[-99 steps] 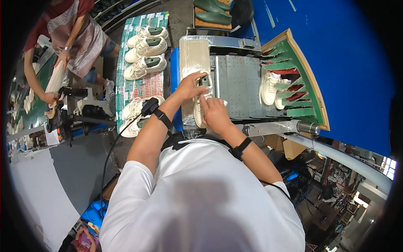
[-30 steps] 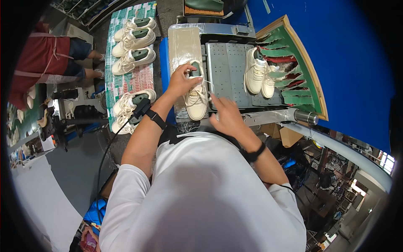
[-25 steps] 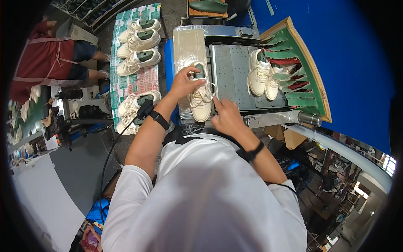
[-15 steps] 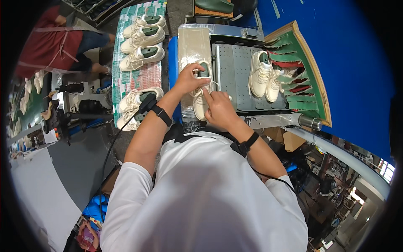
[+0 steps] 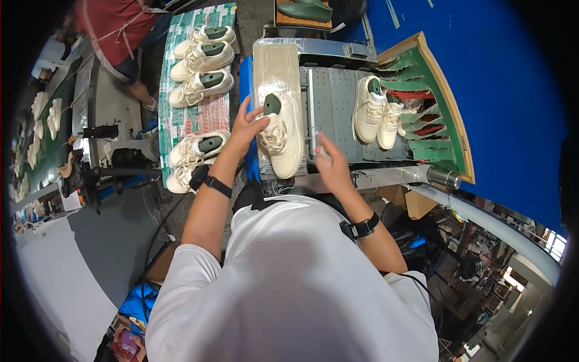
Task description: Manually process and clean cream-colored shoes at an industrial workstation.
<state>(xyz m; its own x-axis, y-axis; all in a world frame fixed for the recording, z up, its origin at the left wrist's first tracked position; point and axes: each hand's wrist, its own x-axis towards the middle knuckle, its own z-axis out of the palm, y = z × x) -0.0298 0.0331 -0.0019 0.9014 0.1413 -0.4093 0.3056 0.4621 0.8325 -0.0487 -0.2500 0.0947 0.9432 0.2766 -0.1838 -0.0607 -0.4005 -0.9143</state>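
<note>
At upper left I have a co-worker in a red top [image 5: 120, 29], near a green bench [image 5: 50, 152] dotted with pale shoe-like pieces [image 5: 55, 117]. Up top I see dark green shoe-shaped forms [image 5: 304, 10] on an orange tray [image 5: 294, 22]; a blue panel [image 5: 482, 78] fills my upper right, and at lower right I make out a cardboard box [image 5: 421, 204]

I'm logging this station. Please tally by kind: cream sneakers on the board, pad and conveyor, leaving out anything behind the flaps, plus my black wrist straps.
Cream sneakers: 8 (5 on the patterned board, 1 on the beige pad, 2 on the grey conveyor)
Black wrist straps: 2
Total: 10
</note>
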